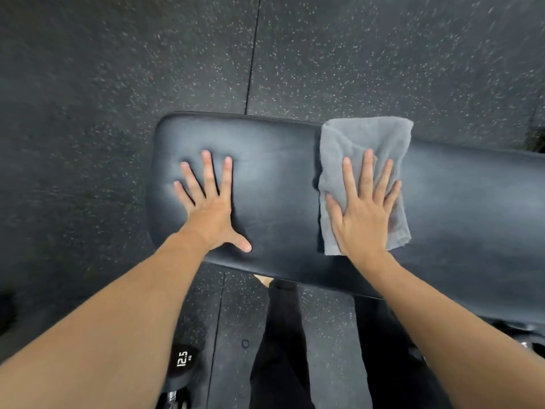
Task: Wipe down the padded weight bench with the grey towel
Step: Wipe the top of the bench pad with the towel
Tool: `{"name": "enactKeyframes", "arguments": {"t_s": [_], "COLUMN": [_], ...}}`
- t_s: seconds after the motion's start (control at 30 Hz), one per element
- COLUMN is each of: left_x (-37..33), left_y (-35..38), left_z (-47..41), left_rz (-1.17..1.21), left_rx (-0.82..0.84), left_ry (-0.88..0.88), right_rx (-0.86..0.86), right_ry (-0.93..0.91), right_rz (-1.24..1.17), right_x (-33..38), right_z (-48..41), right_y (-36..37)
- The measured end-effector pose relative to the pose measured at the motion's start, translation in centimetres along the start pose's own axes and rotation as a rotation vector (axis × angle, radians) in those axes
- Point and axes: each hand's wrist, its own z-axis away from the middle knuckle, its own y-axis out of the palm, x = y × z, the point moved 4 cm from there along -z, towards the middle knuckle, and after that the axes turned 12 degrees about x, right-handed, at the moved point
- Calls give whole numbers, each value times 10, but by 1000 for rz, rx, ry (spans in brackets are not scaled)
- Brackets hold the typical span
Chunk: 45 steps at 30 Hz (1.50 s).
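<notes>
The black padded weight bench (280, 178) runs from centre left off the right edge of the view. A folded grey towel (365, 137) lies flat across the pad, right of centre. My right hand (364, 208) presses palm down on the towel, fingers spread and pointing away from me. My left hand (211, 202) rests flat on the bare pad near its rounded left end, fingers splayed, holding nothing.
Dark speckled rubber floor tiles (118, 69) surround the bench. A black dumbbell marked 12.5 kg (182, 361) lies on the floor at the lower left, beside my left forearm. My legs in black trousers (280, 343) stand against the bench's near edge.
</notes>
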Motion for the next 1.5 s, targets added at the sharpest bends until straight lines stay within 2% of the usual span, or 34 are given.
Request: {"name": "enactKeyframes", "arguments": {"t_s": [0.2,0.47,0.53,0.57,0.67,0.77,0.87,1.0,1.1,1.17,1.23,1.33,1.43,1.5], "left_x": [4,9,20,32,79,110,129,125,100,75,52,23,-5,-18], "left_y": [3,5,4,2,-2,-4,-9,-17,-24,-27,-30,-29,-9,10], "left_z": [-1,2,9,17,47,67,75,82,75,67,63,48,31,23], "left_rz": [19,67,239,392,749,785,756,718,600,483,403,372,186,61], "left_rx": [-33,-138,-248,-360,-759,-955,-1010,-960,-810,-679,-617,-484,-141,-2], "left_ry": [49,119,215,256,173,60,17,49,125,193,240,291,210,145], "right_rx": [-65,-31,-13,4,61,177,196,154,117,102,106,99,123,124], "right_ry": [-68,-121,-191,-251,-393,-509,-567,-667,-770,-828,-824,-669,-347,-229], "right_rz": [25,30,84,108,169,286,340,193,154,176,281,354,236,186], "right_x": [115,123,148,168,251,325,337,307,279,244,192,91,9,-4], "right_z": [-84,-76,-72,-74,-89,-88,-59,-1,29,44,57,66,64,63], "right_y": [-5,-3,5,10,23,35,51,68,78,80,76,53,28,26]}}
